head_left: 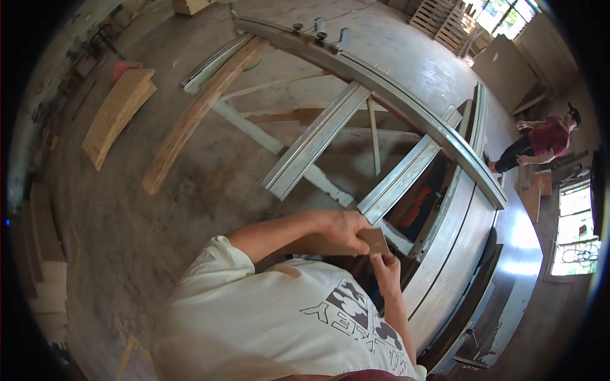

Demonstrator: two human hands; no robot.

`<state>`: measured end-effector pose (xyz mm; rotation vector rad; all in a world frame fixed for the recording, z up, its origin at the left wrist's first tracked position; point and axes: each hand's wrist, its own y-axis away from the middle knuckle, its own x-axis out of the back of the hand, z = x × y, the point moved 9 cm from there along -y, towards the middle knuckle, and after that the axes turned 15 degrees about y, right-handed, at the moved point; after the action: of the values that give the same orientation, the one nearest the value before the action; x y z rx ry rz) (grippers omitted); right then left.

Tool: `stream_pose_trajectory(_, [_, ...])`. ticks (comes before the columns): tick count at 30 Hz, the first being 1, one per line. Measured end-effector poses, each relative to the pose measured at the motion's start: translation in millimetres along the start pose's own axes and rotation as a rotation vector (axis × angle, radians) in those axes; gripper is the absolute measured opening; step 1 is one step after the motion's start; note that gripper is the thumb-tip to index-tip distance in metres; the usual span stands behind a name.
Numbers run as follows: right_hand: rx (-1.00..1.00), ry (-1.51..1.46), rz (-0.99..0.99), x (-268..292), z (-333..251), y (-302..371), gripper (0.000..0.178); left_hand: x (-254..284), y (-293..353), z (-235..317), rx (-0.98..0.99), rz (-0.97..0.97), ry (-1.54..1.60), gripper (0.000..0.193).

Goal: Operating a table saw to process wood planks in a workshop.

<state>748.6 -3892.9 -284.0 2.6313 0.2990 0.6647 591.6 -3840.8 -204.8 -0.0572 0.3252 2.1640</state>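
Observation:
A flat brown board [376,241] is held between my two hands, close in front of my body. My left hand [346,230] lies over its upper edge with the fingers closed round it. At the board's near right corner my right hand [385,265] pinches the edge between thumb and fingers. The rest of the board runs left below my left forearm, partly hidden by the arm and my light shirt. Just beyond my left hand is the end of a metal support arm [400,181] of a large sliding saw table.
The machine's long metal rail [381,76] crosses ahead, with another support arm [318,140]. Its metal tabletop [445,235] stands at my right. A long wooden plank [203,117] and stacked boards [119,114] lie left. Another person [540,143] stands at far right.

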Motion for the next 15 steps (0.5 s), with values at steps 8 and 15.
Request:
stream_pose_trajectory(8, [0.212, -0.089, -0.117, -29.3, -24.2, -11.1, 0.021, 36.5, 129.2, -4.9, -0.141, 0.586, 0.235, 0.032])
stream_pose_trajectory(15, [0.501, 0.113, -0.103, -66.8, -125.9, 15.9, 0.020, 23.2, 218.1, 40.7, -0.185, 0.706, 0.365, 0.036])
